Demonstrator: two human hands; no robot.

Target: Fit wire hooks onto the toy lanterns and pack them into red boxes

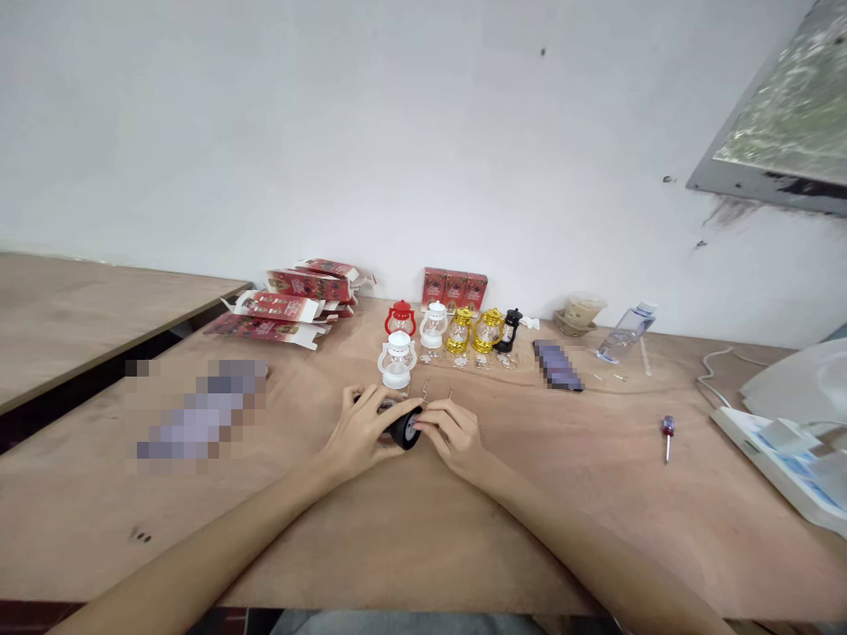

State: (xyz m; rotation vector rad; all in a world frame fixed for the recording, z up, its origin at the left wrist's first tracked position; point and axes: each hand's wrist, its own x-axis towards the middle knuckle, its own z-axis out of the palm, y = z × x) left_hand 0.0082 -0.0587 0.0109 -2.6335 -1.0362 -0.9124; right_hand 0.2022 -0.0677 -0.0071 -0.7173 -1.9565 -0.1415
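So I've got both hands down on the tabletop (423,529), a bit nearer the far edge than the near one, roughly centred left to right. My left hand (361,432) is wrapped around a small black lantern (405,429) lying on its side, fingers curled over the top of it. My right hand (453,432) is pinching the round end of that same lantern with fingertips, so both are gripping it, neither is loose.

Just past the hands there are a few tiny metal wire bits (425,388) lying on the wood. Right behind those stands a white lantern (397,360), and further back a row: red lantern (401,318), another white one (434,325), two gold lanterns (474,331) and a black one (510,330).

Off to the right, well apart from my hands, a red-handled screwdriver (668,432) lies alone. Toward the far edge, a plastic water bottle (625,332) lies tilted beside a lidded cup (580,312).

Against the wall, three red boxes (455,290) stand upright, and a messy pile of opened red boxes (291,304) sits toward the far left corner.
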